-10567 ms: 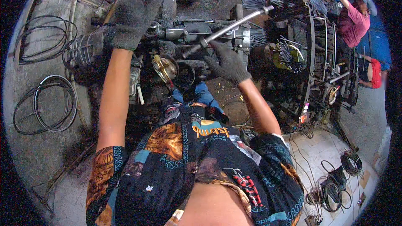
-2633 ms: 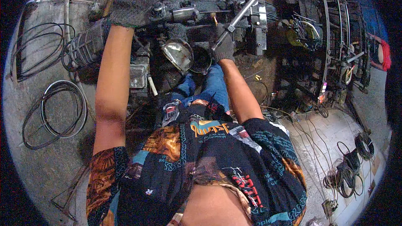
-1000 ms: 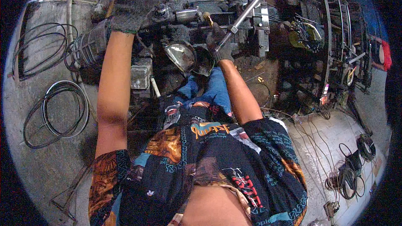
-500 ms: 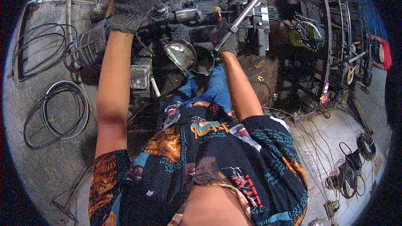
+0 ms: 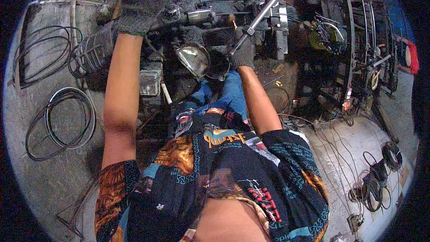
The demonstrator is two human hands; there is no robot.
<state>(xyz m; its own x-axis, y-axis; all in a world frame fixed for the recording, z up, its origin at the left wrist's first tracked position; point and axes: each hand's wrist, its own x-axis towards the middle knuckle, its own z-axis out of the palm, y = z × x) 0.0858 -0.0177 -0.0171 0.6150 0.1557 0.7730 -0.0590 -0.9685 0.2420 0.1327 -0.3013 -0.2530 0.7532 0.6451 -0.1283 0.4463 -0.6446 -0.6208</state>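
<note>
My left hand (image 5: 134,21), in a dark knitted glove, reaches to the left side of a grimy machine (image 5: 197,16) with a bright metal cylinder. Its fingers blend into the dark parts, so what they touch is hidden. My right hand (image 5: 243,56), also in a dark glove, is at the lower end of a long shiny metal rod (image 5: 266,8) that slants up to the right. Whether its fingers close round the rod is too dark to tell. Between my arms, close to my right hand, are a shiny round metal cover (image 5: 193,59) and a dark round opening (image 5: 218,66).
A caged round housing (image 5: 95,47) stands beside my left wrist. Coiled cables (image 5: 69,116) lie on the left floor. At the right are a container of thin rods (image 5: 327,36), a metal rack (image 5: 369,40) and more coiled cables (image 5: 372,188).
My right hand has drawn slightly toward me, and more of its glove shows beside the rod's lower end. The left hand and the rod look almost unmoved.
</note>
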